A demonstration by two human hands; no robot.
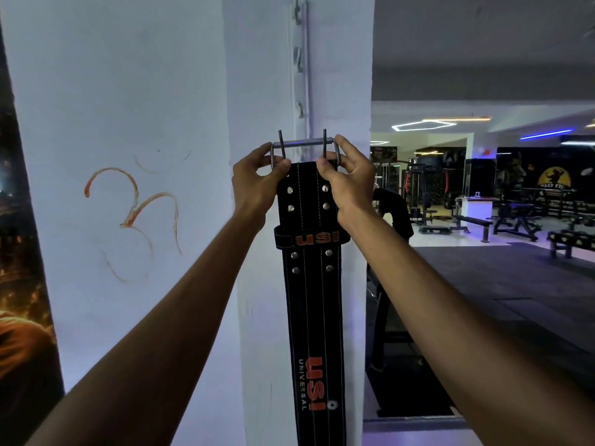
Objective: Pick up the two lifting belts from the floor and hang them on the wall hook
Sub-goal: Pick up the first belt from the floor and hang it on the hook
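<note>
A black lifting belt (314, 304) with orange lettering hangs straight down in front of a white pillar. Its metal double-prong buckle (302, 146) is at the top, prongs pointing up. My left hand (257, 181) pinches the buckle's left end and my right hand (346, 178) pinches its right end. A white vertical rail with several metal hooks (300, 107) is fixed to the pillar; the buckle is held just below the lowest visible hook. Whether the buckle rests on any hook is hidden behind it. A second belt is not in view.
The white wall (128, 91) to the left bears an orange painted symbol, with a dark poster (19, 284) at the far left. To the right, past the pillar's edge, the gym floor opens out with benches (473, 222), racks and machines.
</note>
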